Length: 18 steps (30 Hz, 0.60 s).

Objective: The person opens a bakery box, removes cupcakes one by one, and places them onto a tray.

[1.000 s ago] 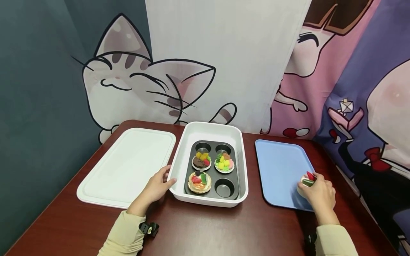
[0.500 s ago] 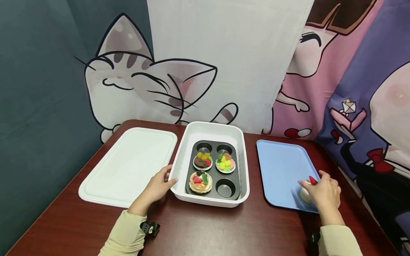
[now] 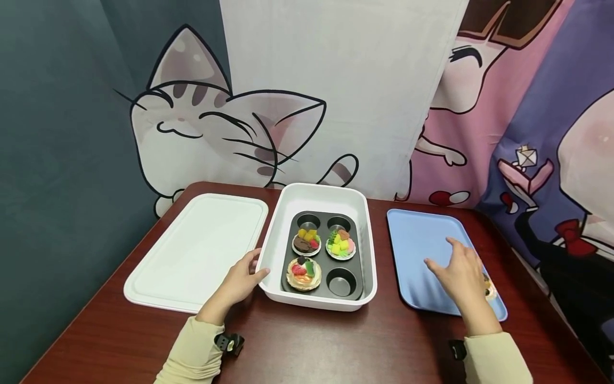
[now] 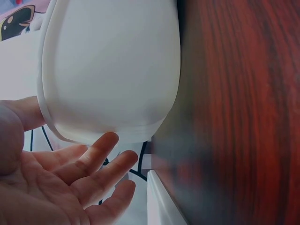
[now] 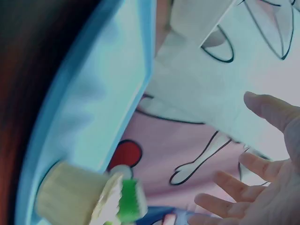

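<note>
Two hands, two jobs: the left hand (image 3: 241, 278) loosely pinches the rim of the white tub (image 3: 314, 304), useful steadying, while the empty right hand (image 3: 459, 273), fingers spread, hovers over the blue tray (image 3: 417, 240), best kept clear of the upright cupcake (image 5: 86, 197) near that tray's right edge.

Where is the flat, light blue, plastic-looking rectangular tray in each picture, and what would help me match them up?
Head: the tray is at right, partly hidden by the person's right hand.
Left wrist: not in it.
Right wrist: it slants along the left side, running from the top to the bottom edge.
Shared landmark: the multicoloured cartoon-printed cloth backdrop, partly visible in all three views.
</note>
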Available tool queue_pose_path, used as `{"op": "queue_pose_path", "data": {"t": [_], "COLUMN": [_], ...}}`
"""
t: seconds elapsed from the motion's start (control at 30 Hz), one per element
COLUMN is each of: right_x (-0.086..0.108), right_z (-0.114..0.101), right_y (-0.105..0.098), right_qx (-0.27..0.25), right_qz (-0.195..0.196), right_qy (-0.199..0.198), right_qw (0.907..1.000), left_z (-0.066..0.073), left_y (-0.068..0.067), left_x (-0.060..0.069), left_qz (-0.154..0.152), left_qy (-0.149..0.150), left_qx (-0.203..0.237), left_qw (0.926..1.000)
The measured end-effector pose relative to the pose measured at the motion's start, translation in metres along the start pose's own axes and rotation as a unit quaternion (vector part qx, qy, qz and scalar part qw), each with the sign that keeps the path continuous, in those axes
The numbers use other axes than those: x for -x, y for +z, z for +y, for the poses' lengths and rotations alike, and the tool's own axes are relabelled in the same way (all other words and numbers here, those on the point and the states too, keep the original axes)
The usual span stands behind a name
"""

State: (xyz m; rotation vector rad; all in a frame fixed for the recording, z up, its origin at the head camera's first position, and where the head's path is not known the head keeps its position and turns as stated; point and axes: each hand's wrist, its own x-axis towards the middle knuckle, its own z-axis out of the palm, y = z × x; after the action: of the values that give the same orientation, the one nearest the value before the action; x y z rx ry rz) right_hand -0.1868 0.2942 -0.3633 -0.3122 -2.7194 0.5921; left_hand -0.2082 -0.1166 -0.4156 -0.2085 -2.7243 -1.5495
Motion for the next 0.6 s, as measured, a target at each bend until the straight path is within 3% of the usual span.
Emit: {"op": "queue_pose_path", "data": {"t": [0.6], "right_x": [0.007], "right_z": [-0.037], "right_y": [0.013], "right_qx": [-0.013], "right_qz": [0.016], "right_qy": [-0.076], "right_qw": [0.9969], "left_z": [-0.003], "left_y": [0.002], "left_x": [-0.001], "left_qz": [0.004], "left_qy": [-0.001], "left_qx": [0.000], "left_qw": [1.0000]}}
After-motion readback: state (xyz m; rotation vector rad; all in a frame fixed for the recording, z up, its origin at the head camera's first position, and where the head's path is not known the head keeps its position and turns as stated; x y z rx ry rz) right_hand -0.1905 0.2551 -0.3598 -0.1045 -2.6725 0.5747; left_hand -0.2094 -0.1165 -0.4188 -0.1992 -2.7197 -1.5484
